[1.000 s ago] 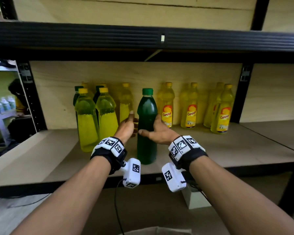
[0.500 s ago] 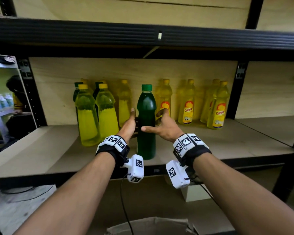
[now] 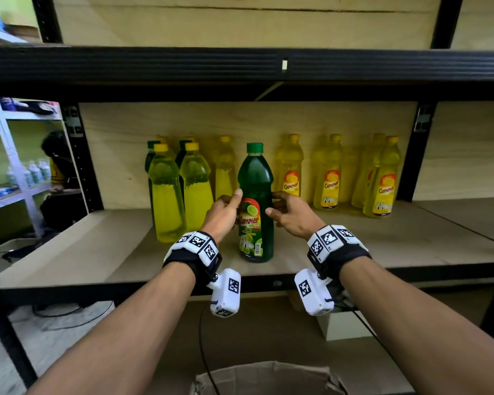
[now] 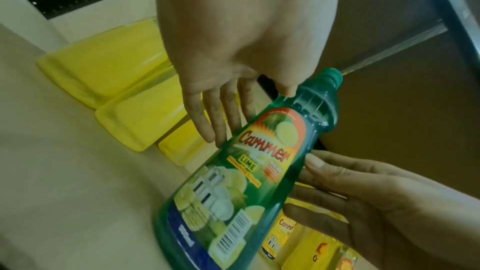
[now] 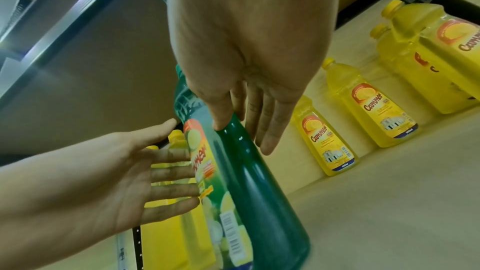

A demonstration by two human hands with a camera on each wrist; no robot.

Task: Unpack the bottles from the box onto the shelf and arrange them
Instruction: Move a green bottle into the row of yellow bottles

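A green lime-liquid bottle [image 3: 255, 178] [image 4: 233, 202] [image 5: 249, 171] with a green cap stands upright near the front of the wooden shelf [image 3: 354, 252], its label facing me. My left hand [image 3: 226, 209] [image 4: 249, 114] lies against its left side, fingers straight and thumb tip on the shoulder. My right hand [image 3: 285, 212] [image 5: 244, 130] touches its right side, thumb on the front and straight fingers reaching behind. Neither hand wraps round it.
Two yellow bottles [image 3: 169, 201] stand close on the left with dark green ones [image 3: 149, 155] behind them. A row of yellow labelled bottles [image 3: 328, 181] lines the back wall to the right. The upper shelf beam [image 3: 240, 64] hangs overhead. An open cardboard box [image 3: 268, 377] sits below.
The green bottle has been turned where it stands: its label, hidden before, now faces me. Both hands stayed at its sides, slightly higher.
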